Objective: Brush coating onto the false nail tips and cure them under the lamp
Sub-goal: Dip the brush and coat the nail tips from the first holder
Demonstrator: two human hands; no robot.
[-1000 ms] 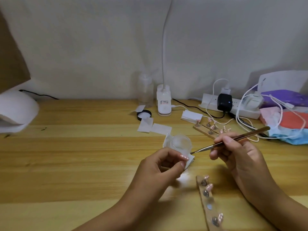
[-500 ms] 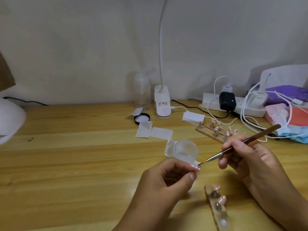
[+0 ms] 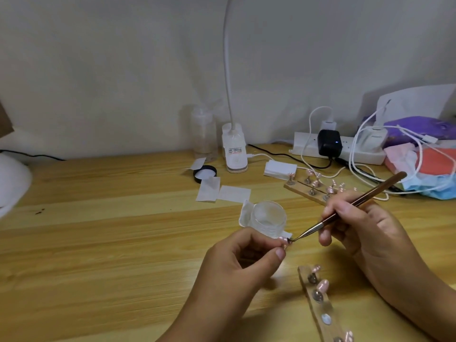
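My left hand (image 3: 243, 262) pinches a small pink false nail tip (image 3: 284, 241) between thumb and forefinger above the wooden table. My right hand (image 3: 362, 228) grips a thin brown brush (image 3: 350, 206) like a pen, and its tip touches the nail tip. Just behind them stands a clear open jar of coating (image 3: 268, 217). A wooden holder strip (image 3: 318, 302) with pink nail tips on metal stands lies at the lower right. A second holder strip (image 3: 311, 187) with several tips lies behind my right hand. The white curing lamp (image 3: 11, 183) shows partly at the left edge.
A white desk lamp base (image 3: 234, 154), a clear bottle (image 3: 204, 134) and a black jar lid (image 3: 204, 173) stand at the back. White wipes (image 3: 223, 191) lie near the jar. A power strip (image 3: 335, 148) with cables and a pile of cloth masks (image 3: 429, 166) fill the back right.
The view has shifted left and up a little. The brush tip moved from beside the nail tip into contact with it. My left hand still holds the tip in about the same place.
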